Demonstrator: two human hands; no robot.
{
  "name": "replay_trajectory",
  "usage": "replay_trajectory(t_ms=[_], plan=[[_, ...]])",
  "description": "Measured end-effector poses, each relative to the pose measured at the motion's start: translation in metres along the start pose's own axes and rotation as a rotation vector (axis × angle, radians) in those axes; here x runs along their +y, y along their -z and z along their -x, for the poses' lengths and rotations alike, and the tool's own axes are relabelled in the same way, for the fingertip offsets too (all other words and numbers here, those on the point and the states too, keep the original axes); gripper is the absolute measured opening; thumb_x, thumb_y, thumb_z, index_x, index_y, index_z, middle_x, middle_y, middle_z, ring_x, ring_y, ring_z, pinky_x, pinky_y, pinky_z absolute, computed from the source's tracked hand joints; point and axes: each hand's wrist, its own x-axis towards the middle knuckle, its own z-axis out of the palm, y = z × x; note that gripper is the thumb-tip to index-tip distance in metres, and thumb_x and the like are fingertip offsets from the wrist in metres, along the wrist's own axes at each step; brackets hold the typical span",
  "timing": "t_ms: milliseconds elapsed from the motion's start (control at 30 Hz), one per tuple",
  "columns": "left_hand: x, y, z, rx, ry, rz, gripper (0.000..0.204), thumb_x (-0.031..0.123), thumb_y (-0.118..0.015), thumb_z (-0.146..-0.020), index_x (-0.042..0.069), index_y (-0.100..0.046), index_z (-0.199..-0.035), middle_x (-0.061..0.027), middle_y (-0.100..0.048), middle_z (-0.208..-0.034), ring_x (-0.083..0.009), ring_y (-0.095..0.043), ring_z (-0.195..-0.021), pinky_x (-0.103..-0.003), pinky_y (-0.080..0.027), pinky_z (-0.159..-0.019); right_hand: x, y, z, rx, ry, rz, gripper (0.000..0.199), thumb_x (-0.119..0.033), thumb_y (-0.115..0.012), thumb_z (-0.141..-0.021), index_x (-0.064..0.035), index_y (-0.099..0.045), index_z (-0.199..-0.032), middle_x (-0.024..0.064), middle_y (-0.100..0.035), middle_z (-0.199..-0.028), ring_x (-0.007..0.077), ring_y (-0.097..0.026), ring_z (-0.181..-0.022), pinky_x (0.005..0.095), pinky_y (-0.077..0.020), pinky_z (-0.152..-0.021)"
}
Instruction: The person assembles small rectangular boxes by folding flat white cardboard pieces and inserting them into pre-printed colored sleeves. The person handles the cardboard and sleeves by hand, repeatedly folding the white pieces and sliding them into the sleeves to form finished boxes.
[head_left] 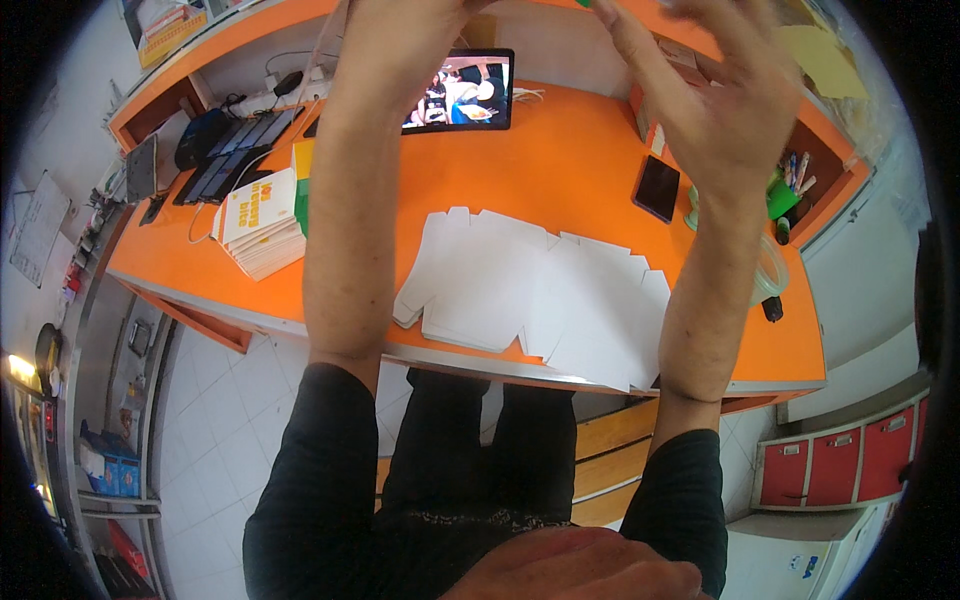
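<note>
Both my arms reach up over an orange counter (560, 150). My left hand (415, 25) is cut off by the top edge, so its fingers are hidden. My right hand (725, 110) is raised at the upper right, fingers spread and partly blurred, with nothing seen inside its palm. A sliver of something green (585, 3) shows at the top edge by the right thumb tip, too little of it to name. Below my hands, flat white die-cut cardboard blanks (490, 280) lie overlapping along the counter's front edge, between my forearms.
Left of my left arm leans a stack of folded white cartons (265, 225) with yellow print. A lit tablet (470, 90) stands at the back. A phone (657, 188) and a green pen holder (780, 198) are on the right. Red drawers (835, 465) stand lower right.
</note>
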Motion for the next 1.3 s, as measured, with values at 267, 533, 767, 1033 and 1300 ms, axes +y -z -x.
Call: replay_trajectory(t_ms=[267,533,767,1033,1300], plan=[[-0.012,0.004,0.0,-0.192,0.085,-0.046,0.025,0.019,-0.068,-0.101,0.0,-0.07,-0.118,-0.0123,-0.075,-0.109,-0.0173,-0.073,-0.095,-0.03,-0.06,-0.083,0.009,-0.006,0.014,0.015,0.094,0.082,0.02,-0.004,-0.086,-0.071,0.0022,-0.072,-0.084,0.0173,-0.076,-0.102,0.0257,-0.076,-0.09,0.0319,-0.0618,-0.076],[-0.033,0.005,-0.01,-0.315,-0.018,-0.041,0.039,0.013,-0.071,-0.098,-0.005,-0.065,-0.132,-0.0159,-0.073,-0.123,-0.019,-0.07,-0.108,-0.032,-0.058,-0.095,0.0,-0.004,0.008,-0.031,-0.214,-0.149,0.009,0.0,-0.078,-0.082,0.0061,-0.075,-0.088,0.0191,-0.076,-0.1,0.0205,-0.074,-0.08,0.0265,-0.0561,-0.066],[-0.043,0.003,-0.011,-0.188,-0.093,0.017,0.042,0.006,-0.083,-0.086,-0.004,-0.067,-0.124,-0.0143,-0.073,-0.119,-0.0204,-0.07,-0.109,-0.034,-0.056,-0.099,0.008,-0.009,0.008,0.009,-0.269,-0.537,0.01,0.002,-0.069,-0.094,0.0093,-0.076,-0.093,0.0168,-0.075,-0.099,0.014,-0.068,-0.082,0.0236,-0.0521,-0.067],[-0.044,0.01,-0.014,-0.109,-0.043,-0.087,0.039,0.005,-0.086,-0.082,-0.001,-0.067,-0.116,-0.0112,-0.074,-0.111,-0.0185,-0.071,-0.101,-0.032,-0.059,-0.09,-0.003,-0.009,0.014,0.028,-0.306,-0.532,0.009,0.004,-0.069,-0.094,0.0093,-0.075,-0.098,0.0157,-0.074,-0.097,0.0146,-0.069,-0.084,0.0231,-0.0549,-0.068],[-0.035,0.016,-0.009,-0.167,0.007,-0.007,0.042,-0.001,-0.085,-0.08,-0.002,-0.067,-0.119,-0.0124,-0.075,-0.111,-0.0197,-0.073,-0.1,-0.031,-0.061,-0.088,-0.012,-0.007,0.008,-0.041,-0.344,-0.581,0.015,0.008,-0.069,-0.091,0.0087,-0.073,-0.106,0.017,-0.07,-0.112,0.0164,-0.07,-0.092,0.0258,-0.0616,-0.075]])
